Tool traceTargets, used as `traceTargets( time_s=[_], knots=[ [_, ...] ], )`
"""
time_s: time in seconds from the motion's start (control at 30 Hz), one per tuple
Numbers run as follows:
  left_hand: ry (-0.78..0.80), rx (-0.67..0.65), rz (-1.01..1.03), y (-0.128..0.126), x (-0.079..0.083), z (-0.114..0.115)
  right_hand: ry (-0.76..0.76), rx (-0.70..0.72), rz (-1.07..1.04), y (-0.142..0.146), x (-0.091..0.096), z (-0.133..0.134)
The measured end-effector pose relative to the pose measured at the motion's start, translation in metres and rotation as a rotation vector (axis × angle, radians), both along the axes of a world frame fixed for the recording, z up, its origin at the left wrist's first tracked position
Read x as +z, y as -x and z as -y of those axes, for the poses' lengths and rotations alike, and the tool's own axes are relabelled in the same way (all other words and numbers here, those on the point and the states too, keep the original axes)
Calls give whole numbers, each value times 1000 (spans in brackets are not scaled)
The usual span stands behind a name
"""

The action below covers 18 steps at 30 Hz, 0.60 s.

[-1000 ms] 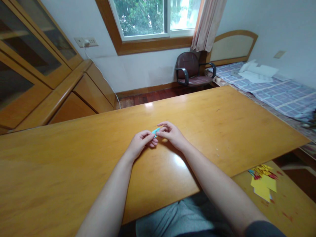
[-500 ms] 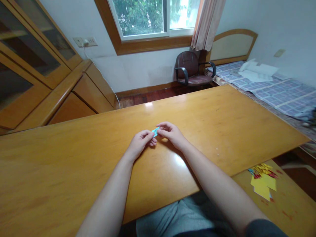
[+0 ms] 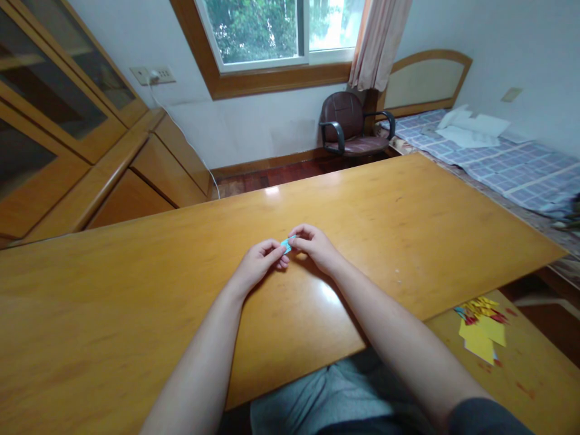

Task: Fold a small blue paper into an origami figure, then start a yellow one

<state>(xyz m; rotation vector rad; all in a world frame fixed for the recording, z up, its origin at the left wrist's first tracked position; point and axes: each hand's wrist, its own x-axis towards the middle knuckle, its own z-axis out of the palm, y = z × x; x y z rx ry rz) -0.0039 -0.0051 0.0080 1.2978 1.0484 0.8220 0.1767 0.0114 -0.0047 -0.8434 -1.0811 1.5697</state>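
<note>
A small piece of light blue folded paper (image 3: 286, 245) is held between my two hands, just above the middle of the wooden table (image 3: 136, 290). On its left side, my left hand (image 3: 263, 258) pinches it between thumb and fingers. My right hand (image 3: 312, 243) grips the opposite end, thumb in front and index finger behind. The fingers cover much of the paper, so its full shape is hidden.
On a lower surface at the right lie yellow paper sheets (image 3: 481, 341) and a pile of yellow, red and blue folded pieces (image 3: 483, 309). Beyond the table stand a brown armchair (image 3: 344, 121), a bed (image 3: 507, 163) and a wooden cabinet (image 3: 104, 151).
Both hands stay close together on the blue paper, which sits slightly further right and at a slightly different tilt. The camera view has shifted a little.
</note>
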Motion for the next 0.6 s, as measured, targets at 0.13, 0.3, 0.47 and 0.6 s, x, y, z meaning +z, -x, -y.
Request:
traceTargets(
  time_s=[0.13,0.3,0.47,0.6],
  knots=[
    [10,12,11,-1,1,0,9,10,-7,0,1,0],
    [7,15,11,-1,1,-1,-2,32,-3,-1,-1,0],
    [9,0,6,0,0,-1,-19,38,10,-2,0,1],
    [8,-19,-5,0,1,0,-11,42,14,-3,1,1]
  ],
)
